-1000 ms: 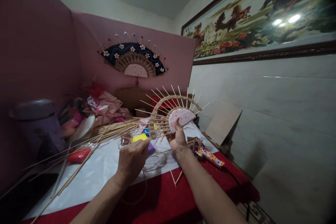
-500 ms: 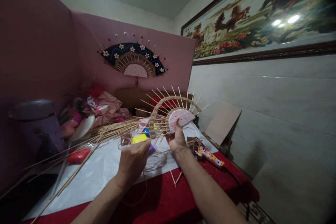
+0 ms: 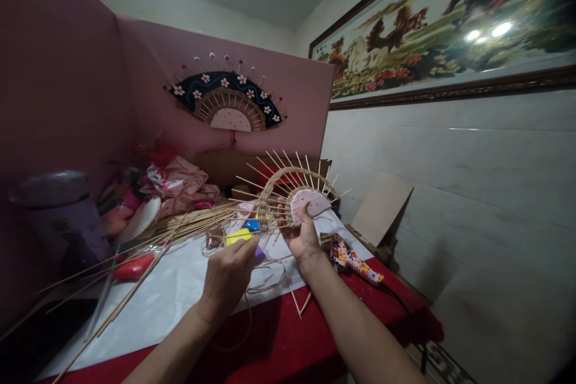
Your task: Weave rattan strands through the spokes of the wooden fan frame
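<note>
My right hand (image 3: 302, 239) is closed around the lower part of a half-made fan (image 3: 310, 203), thumb pressed on its pink spotted half-round centre. Thin bamboo sticks (image 3: 257, 181) radiate from that centre, and a band of woven twine (image 3: 270, 189) arcs across them. Just left of the fan's lower end, my left hand (image 3: 230, 270) is pinched shut on a length of twine (image 3: 250, 315), which trails below it in a loose loop. The fingertips are partly hidden behind the hand. Beyond it lie a yellow packet (image 3: 237, 236) and a blue packet (image 3: 252, 225).
Bamboo sticks (image 3: 198, 219) are heaped at the left on the white sheet (image 3: 148, 312). A flower-patterned glue gun (image 3: 357, 265) lies right on the red cloth (image 3: 288, 342). A finished fan (image 3: 225, 99) hangs on the pink panel; a bucket (image 3: 63, 234) stands left.
The fan has turned slightly in my right hand, its right-hand sticks now lower and further left. My left hand stays nearly in place, still pinching. The view has shifted slightly.
</note>
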{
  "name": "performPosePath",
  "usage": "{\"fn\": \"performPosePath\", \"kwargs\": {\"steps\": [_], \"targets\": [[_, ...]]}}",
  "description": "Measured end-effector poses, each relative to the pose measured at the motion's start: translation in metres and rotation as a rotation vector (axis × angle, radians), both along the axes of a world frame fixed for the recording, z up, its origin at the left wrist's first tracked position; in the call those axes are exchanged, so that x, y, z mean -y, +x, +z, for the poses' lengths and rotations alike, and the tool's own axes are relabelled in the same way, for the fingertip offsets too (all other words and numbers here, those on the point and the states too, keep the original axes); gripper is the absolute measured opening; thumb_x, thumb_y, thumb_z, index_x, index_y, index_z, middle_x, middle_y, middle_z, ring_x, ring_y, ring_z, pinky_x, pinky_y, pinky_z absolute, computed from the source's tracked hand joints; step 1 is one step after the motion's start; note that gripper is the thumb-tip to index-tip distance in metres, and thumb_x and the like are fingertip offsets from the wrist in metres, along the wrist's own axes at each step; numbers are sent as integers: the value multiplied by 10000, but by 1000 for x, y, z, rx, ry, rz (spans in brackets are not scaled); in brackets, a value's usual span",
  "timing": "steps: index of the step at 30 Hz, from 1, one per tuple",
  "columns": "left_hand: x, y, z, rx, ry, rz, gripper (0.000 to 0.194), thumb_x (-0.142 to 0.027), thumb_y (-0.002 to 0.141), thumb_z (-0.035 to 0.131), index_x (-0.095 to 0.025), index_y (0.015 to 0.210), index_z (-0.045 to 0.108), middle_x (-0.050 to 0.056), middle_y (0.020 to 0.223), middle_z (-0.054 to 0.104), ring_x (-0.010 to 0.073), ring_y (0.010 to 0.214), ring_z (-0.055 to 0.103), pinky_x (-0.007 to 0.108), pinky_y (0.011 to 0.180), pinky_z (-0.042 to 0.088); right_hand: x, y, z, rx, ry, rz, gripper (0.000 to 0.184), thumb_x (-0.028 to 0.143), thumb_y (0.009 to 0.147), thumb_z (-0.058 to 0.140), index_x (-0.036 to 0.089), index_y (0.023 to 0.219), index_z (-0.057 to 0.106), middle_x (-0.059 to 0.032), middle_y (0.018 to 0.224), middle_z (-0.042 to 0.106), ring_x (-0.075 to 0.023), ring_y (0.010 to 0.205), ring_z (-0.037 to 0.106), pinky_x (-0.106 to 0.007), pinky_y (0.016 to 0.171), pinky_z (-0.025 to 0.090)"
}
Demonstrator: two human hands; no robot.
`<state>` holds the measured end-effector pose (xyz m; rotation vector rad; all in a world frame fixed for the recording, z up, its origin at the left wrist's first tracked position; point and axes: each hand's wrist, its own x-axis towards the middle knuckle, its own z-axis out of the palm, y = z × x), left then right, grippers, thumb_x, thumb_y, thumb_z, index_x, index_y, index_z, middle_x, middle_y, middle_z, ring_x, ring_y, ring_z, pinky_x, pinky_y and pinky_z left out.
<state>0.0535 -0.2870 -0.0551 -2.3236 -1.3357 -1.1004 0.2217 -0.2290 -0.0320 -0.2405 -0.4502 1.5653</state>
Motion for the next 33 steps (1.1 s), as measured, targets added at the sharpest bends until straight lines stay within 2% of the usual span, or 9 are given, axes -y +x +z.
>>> {"fn": "performPosePath", "kwargs": {"steps": [6, 10, 14, 16, 22, 24, 29, 31, 33], "targets": [[-5, -2, 0, 234, -92, -91, 267, -230, 821, 459, -227, 987, 668, 70, 942, 698, 192, 826, 637, 288, 751, 452, 2, 0, 1, -2, -5, 31, 360, 409, 803, 537, 124, 1021, 568, -71, 879, 691, -159, 736, 657, -252, 539, 543], [-7, 1, 4, 592, -241, -238, 191, -255, 751, 571, -214, 876, 710, 63, 931, 706, 205, 858, 636, 299, 795, 460, 3, -2, 0, -4, -5, 54, 345, 406, 790, 555, 131, 998, 575, -67, 869, 691, -161, 719, 655, -249, 525, 542], [-8, 0, 8, 926, -419, -314, 200, -294, 659, 664, -171, 805, 721, 78, 824, 717, 211, 765, 639, 296, 689, 487, 5, -3, 0, 27, -1, 94, 345, 405, 778, 571, 133, 990, 581, -66, 846, 692, -161, 701, 651, -246, 515, 538], [-8, -3, 10, 967, -421, -285, 188, -296, 629, 689, -164, 759, 721, 66, 756, 713, 191, 698, 625, 271, 632, 473, 5, -4, 1, 46, -22, 100, 329, 403, 781, 569, 143, 981, 584, -59, 830, 692, -157, 690, 650, -244, 509, 535], [-7, -8, 16, 872, -280, -160, 162, -310, 617, 702, -167, 692, 710, 20, 631, 662, 143, 604, 554, 231, 562, 395, 8, -5, 4, 70, -82, 115, 340, 425, 797, 538, 125, 952, 582, -60, 731, 685, -152, 608, 638, -232, 453, 514], [-7, -8, 19, 962, -385, -202, 182, -326, 607, 708, -154, 665, 700, 6, 573, 624, 114, 540, 506, 218, 508, 358, 9, -6, 4, 58, -77, 112, 335, 418, 794, 545, 122, 947, 582, -60, 734, 685, -149, 606, 637, -229, 458, 514], [-6, -11, 25, 1253, -832, -423, 223, -322, 599, 723, -118, 646, 646, -69, 422, 416, 24, 372, 264, 180, 373, 165, 10, -7, 5, 57, -75, 98, 347, 419, 786, 556, 121, 962, 583, -67, 766, 691, -143, 603, 635, -225, 456, 515], [-5, -13, 27, 1322, -955, -511, 199, -285, 610, 724, -112, 663, 640, -63, 459, 428, 18, 388, 303, 162, 374, 191, 9, -7, 4, 74, -83, 88, 331, 412, 783, 563, 124, 947, 584, -61, 755, 691, -146, 602, 637, -228, 452, 517], [-5, -15, 28, 1388, -1034, -523, 173, -243, 617, 723, -115, 713, 655, -37, 536, 501, 20, 434, 388, 146, 393, 250, 7, -6, 3, 81, -95, 64, 305, 400, 778, 572, 133, 925, 584, -51, 739, 689, -150, 606, 641, -232, 454, 521]]}}
